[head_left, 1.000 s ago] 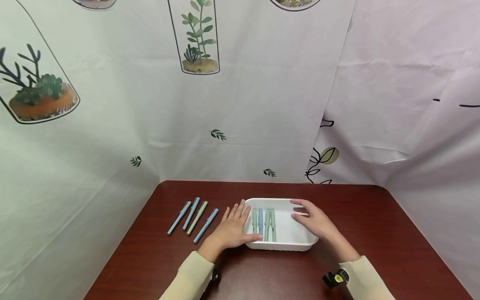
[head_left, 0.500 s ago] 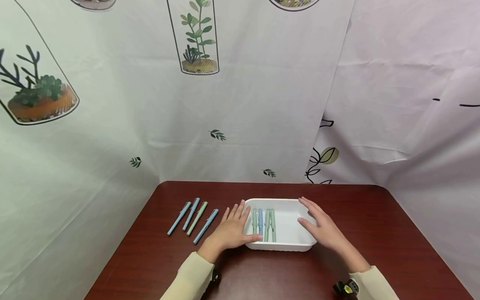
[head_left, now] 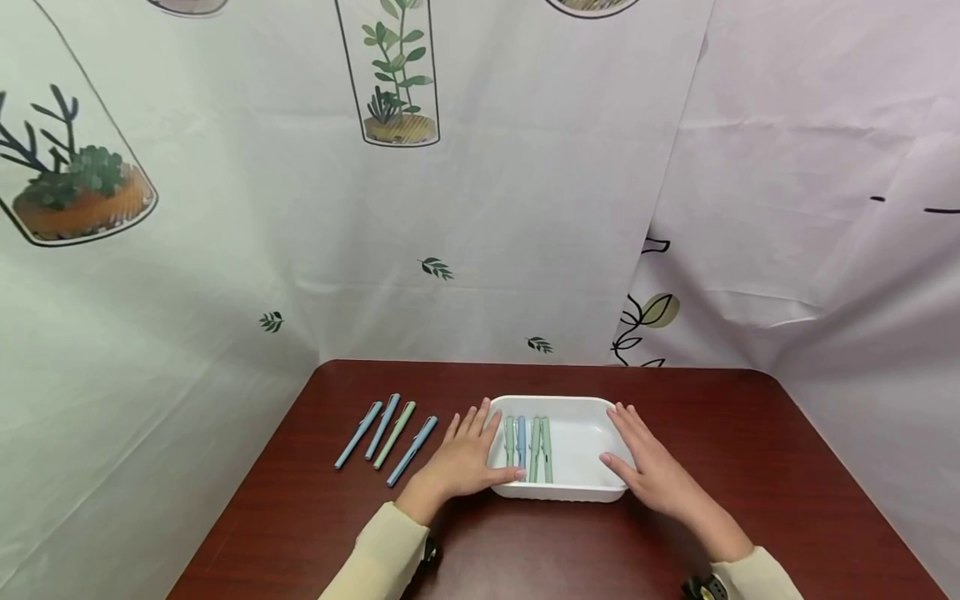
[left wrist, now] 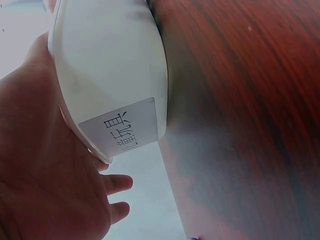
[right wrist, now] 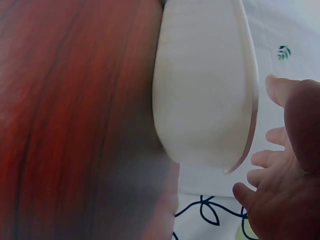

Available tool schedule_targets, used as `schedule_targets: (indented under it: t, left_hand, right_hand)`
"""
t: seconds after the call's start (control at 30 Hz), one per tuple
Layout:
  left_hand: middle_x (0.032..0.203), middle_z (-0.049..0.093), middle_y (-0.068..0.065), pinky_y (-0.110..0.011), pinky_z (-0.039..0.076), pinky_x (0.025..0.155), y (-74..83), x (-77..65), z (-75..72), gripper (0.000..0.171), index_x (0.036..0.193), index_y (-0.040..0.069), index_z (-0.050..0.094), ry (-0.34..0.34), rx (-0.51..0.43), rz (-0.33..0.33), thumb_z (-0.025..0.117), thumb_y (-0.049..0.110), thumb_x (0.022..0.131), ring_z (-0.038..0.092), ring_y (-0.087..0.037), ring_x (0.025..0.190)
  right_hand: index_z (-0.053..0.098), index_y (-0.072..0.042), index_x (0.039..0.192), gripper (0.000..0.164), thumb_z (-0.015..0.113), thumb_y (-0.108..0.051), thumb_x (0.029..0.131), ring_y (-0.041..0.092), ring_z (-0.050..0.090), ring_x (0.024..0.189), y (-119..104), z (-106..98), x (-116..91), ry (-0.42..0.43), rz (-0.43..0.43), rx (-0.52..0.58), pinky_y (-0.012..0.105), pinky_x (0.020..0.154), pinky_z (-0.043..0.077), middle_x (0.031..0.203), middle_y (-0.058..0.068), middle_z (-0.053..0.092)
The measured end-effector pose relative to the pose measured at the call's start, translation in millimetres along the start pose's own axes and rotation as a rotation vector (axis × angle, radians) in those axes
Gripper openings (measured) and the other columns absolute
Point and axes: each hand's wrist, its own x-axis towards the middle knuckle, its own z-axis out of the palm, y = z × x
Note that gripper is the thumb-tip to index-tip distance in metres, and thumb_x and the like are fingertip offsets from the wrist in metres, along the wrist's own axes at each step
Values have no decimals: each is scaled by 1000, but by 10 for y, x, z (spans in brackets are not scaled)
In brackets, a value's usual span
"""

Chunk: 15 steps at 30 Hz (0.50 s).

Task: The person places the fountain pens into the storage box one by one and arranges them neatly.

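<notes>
A white plastic tray sits on the table, with three pale green pens and one blue pen side by side in its left part. Over the tray's left end lies my left hand, fingers straight and spread, the thumb across the near rim. My right hand is at the right end, fingers extended along the rim and thumb over the corner. In the left wrist view the palm lies against the rim, above a printed label on the tray's side. The right wrist view shows the right fingers beside the rim.
Left of the tray, three blue pens and a green pen lie slanted on the dark red wooden table. A white cloth with plant prints hangs behind and on both sides.
My right hand has moved right and slightly toward me, from above the tray's inside to its right rim. The left hand, tray and pens stay where they were.
</notes>
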Motion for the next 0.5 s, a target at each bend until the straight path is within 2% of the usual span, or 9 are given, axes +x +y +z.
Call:
schedule_targets:
  t: [0.4, 0.47, 0.5]
  left_hand:
    - [169, 12, -16, -56, 13, 123, -2, -10, -2, 109, 161, 10, 26, 5, -6, 7, 56, 80, 84, 18, -37, 154]
    - [169, 12, -16, -56, 13, 123, -2, -12, 0, 109, 161, 10, 26, 5, -7, 8, 56, 80, 84, 18, -37, 154]
    - [169, 12, -17, -57, 14, 123, -2, -13, 1, 109, 161, 9, 26, 7, -7, 9, 56, 80, 84, 19, -38, 154]
  right_hand:
    - [38, 1, 154, 72, 66, -36, 99, 49, 23, 149, 1, -3, -98, -1, 13, -117, 67, 111, 30, 162, 26, 28]
    - [38, 1, 154, 72, 64, -37, 100, 49, 24, 149, 5, 7, -113, 2, 8, -132, 63, 114, 29, 162, 26, 29]
    - [38, 1, 154, 71, 64, -37, 100, 49, 24, 148, 8, 14, -121, 7, 1, -139, 57, 118, 26, 161, 26, 29]
